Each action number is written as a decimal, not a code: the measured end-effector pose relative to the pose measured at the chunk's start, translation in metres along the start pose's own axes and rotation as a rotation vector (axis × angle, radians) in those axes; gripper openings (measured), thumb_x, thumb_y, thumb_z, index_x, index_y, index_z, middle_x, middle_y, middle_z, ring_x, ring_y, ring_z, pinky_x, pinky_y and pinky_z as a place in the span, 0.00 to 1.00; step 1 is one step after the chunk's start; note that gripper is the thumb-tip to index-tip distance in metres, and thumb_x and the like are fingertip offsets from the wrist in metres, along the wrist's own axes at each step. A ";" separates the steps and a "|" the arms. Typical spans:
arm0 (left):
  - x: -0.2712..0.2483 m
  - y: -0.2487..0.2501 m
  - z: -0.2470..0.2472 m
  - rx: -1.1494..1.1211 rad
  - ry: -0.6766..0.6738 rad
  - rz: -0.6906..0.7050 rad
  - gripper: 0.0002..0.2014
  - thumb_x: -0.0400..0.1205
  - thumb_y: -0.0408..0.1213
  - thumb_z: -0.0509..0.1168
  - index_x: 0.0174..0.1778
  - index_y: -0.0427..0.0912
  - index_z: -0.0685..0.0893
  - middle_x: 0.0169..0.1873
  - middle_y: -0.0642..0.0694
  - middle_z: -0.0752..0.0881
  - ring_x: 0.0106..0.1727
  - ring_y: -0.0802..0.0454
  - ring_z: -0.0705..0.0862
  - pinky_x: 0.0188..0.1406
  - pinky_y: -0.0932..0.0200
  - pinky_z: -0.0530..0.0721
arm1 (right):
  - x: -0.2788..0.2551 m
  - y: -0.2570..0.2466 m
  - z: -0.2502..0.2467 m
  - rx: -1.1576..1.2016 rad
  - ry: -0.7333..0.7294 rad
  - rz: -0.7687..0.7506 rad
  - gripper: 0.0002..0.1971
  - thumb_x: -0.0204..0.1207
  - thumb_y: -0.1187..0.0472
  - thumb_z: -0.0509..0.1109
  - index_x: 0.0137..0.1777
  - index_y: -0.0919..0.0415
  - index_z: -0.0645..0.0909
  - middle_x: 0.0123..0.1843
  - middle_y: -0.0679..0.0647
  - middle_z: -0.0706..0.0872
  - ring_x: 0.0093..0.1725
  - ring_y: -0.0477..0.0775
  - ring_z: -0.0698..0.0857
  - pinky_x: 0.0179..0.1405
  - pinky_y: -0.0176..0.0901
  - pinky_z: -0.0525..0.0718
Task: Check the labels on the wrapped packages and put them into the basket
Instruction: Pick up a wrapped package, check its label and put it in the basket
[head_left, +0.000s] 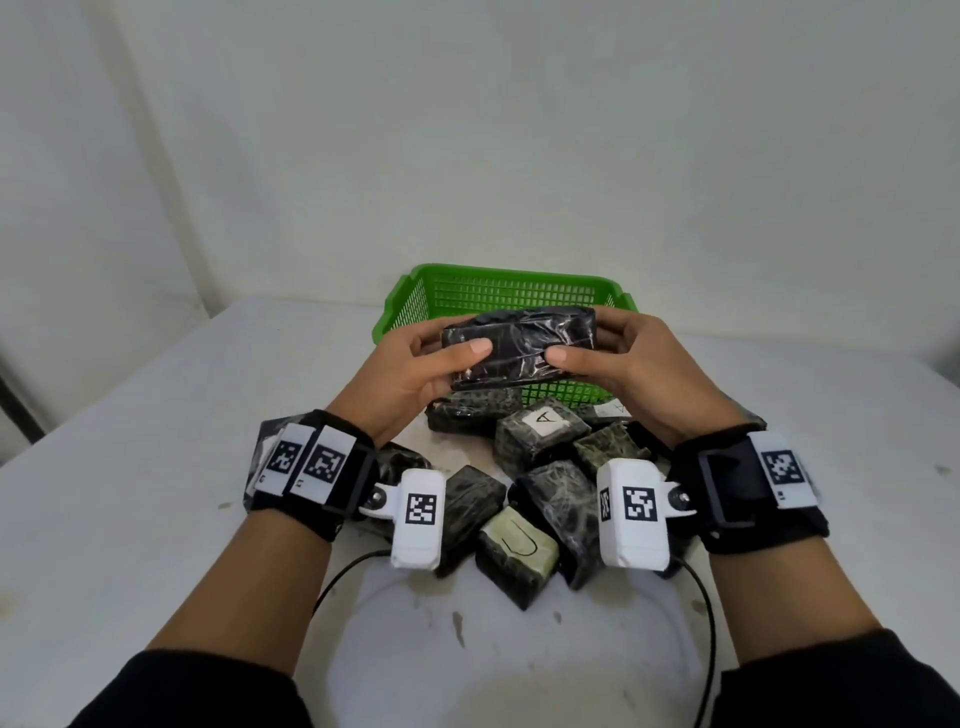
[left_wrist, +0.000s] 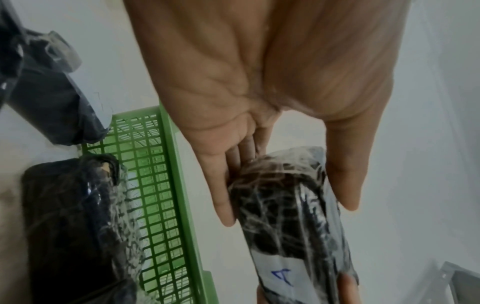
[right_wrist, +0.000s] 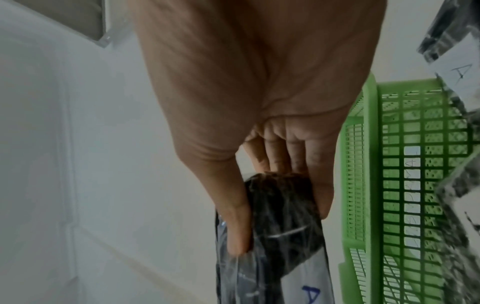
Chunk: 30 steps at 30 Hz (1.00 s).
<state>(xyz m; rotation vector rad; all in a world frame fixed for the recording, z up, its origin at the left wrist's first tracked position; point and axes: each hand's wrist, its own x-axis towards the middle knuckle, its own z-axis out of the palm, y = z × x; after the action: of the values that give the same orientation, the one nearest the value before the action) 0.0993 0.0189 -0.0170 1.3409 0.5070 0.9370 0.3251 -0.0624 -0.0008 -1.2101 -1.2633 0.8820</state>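
Note:
I hold a black plastic-wrapped package (head_left: 519, 345) in the air above the near rim of the green basket (head_left: 498, 291). My left hand (head_left: 415, 369) grips its left end, thumb on the near face and fingers behind. My right hand (head_left: 613, 358) grips the right end the same way. The near face shows no label in the head view. The left wrist view shows the package (left_wrist: 288, 216) with a white label bearing a blue letter A (left_wrist: 281, 276) on its far face. That label (right_wrist: 309, 294) also appears in the right wrist view.
Several more wrapped packages lie on the white table (head_left: 156, 467) between my wrists, one with an A label (head_left: 545, 420) and one with a U label (head_left: 517, 543). The basket (right_wrist: 405, 185) stands behind them. A wall rises behind the table. Cables trail from the wrist cameras.

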 end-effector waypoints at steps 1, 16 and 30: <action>0.000 -0.001 -0.001 0.017 -0.001 -0.002 0.19 0.73 0.30 0.74 0.62 0.33 0.85 0.59 0.33 0.89 0.61 0.40 0.88 0.62 0.43 0.86 | -0.001 0.001 -0.002 0.003 0.009 -0.022 0.30 0.62 0.57 0.90 0.64 0.63 0.87 0.62 0.59 0.94 0.65 0.60 0.92 0.74 0.63 0.84; -0.004 -0.004 0.003 0.244 0.018 0.082 0.21 0.67 0.37 0.82 0.57 0.48 0.90 0.53 0.41 0.92 0.56 0.43 0.91 0.63 0.42 0.85 | -0.014 0.010 0.009 -0.024 0.084 -0.060 0.24 0.70 0.67 0.84 0.67 0.62 0.86 0.57 0.53 0.95 0.56 0.48 0.94 0.51 0.32 0.89; -0.014 0.001 0.006 0.267 -0.073 0.190 0.33 0.65 0.24 0.80 0.68 0.39 0.82 0.61 0.40 0.89 0.65 0.43 0.87 0.64 0.50 0.85 | -0.019 0.007 0.010 0.245 -0.033 0.067 0.21 0.75 0.49 0.79 0.60 0.65 0.88 0.57 0.61 0.93 0.56 0.56 0.93 0.48 0.44 0.94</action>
<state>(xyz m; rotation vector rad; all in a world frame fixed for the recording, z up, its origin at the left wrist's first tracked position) 0.0964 0.0043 -0.0176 1.6815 0.4660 0.9960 0.3138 -0.0777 -0.0127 -1.0502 -1.1095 1.0765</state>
